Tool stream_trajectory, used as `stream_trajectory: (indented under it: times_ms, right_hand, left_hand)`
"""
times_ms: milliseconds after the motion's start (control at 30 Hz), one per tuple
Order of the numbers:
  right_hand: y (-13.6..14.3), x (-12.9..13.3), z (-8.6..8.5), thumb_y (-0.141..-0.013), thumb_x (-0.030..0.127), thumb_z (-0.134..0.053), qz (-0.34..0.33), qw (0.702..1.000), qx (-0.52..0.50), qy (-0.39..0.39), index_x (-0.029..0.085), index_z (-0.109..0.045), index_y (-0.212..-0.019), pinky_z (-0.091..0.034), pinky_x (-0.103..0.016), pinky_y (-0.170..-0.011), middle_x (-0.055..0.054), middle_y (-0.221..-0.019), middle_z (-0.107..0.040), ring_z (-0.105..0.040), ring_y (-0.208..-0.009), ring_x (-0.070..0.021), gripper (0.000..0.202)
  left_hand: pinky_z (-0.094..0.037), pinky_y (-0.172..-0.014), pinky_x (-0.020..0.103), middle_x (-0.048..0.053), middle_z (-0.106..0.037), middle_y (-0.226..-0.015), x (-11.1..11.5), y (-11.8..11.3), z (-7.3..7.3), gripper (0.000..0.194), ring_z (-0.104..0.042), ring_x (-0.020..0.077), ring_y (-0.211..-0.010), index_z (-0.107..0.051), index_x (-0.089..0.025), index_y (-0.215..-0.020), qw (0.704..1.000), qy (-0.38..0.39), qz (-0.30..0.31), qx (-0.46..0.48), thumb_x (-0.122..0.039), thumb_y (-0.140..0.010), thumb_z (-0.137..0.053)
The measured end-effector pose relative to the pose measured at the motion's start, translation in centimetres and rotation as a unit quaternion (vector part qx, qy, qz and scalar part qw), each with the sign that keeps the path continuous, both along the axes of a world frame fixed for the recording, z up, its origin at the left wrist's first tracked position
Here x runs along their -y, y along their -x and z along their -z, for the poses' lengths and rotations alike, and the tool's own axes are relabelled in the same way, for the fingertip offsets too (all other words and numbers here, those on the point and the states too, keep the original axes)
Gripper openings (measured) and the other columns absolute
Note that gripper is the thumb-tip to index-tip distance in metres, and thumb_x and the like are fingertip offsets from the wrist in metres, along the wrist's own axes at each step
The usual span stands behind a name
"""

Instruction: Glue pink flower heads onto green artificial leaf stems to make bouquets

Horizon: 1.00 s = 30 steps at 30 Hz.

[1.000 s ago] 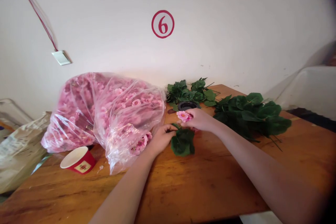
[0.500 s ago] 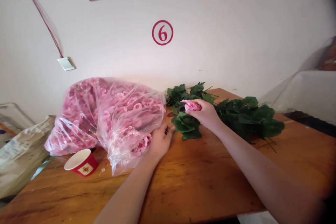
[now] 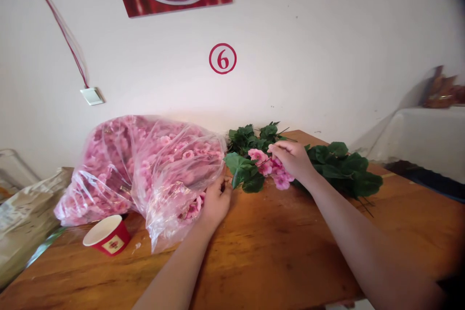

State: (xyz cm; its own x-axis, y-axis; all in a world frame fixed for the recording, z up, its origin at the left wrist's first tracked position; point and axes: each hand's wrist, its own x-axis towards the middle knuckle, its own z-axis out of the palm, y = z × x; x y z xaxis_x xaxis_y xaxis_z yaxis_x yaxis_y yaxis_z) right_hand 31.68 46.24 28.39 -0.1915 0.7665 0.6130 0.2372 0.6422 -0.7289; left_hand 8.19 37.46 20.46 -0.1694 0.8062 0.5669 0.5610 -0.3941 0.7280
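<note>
Pink artificial flowers (image 3: 281,174) show just under my right hand (image 3: 292,157), whose thumb and forefinger are pinched together; the point of grip is partly hidden. Green artificial leaves (image 3: 244,174) sit between my two hands, to the left of the flowers. My left hand (image 3: 216,203) rests on the table beside the clear plastic bag (image 3: 160,223), its fingers curled near the edge of these leaves. What lies inside those fingers is too small to make out. Many pink blossoms fill the bag, and a few show at its near right end.
A red paper cup (image 3: 114,240) stands before the bag on the wooden table (image 3: 254,261). Leaf bunches lie at the back (image 3: 241,138) and on the right (image 3: 343,167). The wall (image 3: 308,58) rises behind. A brown paper bag (image 3: 32,213) is at the left.
The pink flowers, bunched inside my right hand before, now spread below it, beside the leaves. My right hand has shifted slightly right. The left hand stays by the bag, and the view has tilted up.
</note>
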Motion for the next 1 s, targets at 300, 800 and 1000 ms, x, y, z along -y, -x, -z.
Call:
stream_trajectory:
  times_ms: [300, 800, 1000]
  right_hand:
    - [-0.6, -0.1, -0.7, -0.077, 0.064, -0.052, -0.093, 0.959, 0.223, 0.152, 0.018, -0.063, -0.064, -0.030, -0.026, -0.048, 0.002, -0.047, -0.045, -0.041, -0.046, -0.0129, 0.049]
    - [-0.5, -1.1, 0.1, -0.076, 0.048, -0.062, -0.147, 0.925, 0.316, 0.150, 0.021, -0.071, -0.083, -0.046, -0.027, -0.071, -0.005, -0.085, -0.074, -0.066, -0.079, -0.0217, 0.030]
    - [0.3, -1.1, 0.7, -0.075, 0.046, -0.061, -0.128, 0.920, 0.348, 0.131, 0.019, -0.057, -0.061, -0.038, -0.026, -0.058, -0.002, -0.063, -0.066, -0.060, -0.062, -0.0183, 0.031]
  left_hand:
    - [-0.033, -0.060, 0.022, -0.003, -0.050, -0.061, 0.2, 0.3, -0.2, 0.014, -0.046, 0.0117, -0.061, -0.057, -0.015, -0.067, 0.998, 0.056, 0.017, -0.003, -0.024, -0.078, -0.053]
    - [-0.032, -0.057, 0.023, -0.003, -0.050, -0.060, 0.1, 0.4, 0.3, 0.014, -0.046, 0.0114, -0.060, -0.050, -0.017, -0.061, 0.996, 0.080, -0.001, -0.033, -0.024, -0.074, -0.051]
    - [-0.034, -0.058, 0.023, -0.002, -0.055, -0.062, 0.2, 0.1, -0.1, 0.014, -0.050, 0.0124, -0.061, -0.053, -0.017, -0.064, 0.992, 0.106, -0.023, -0.063, -0.026, -0.075, -0.053]
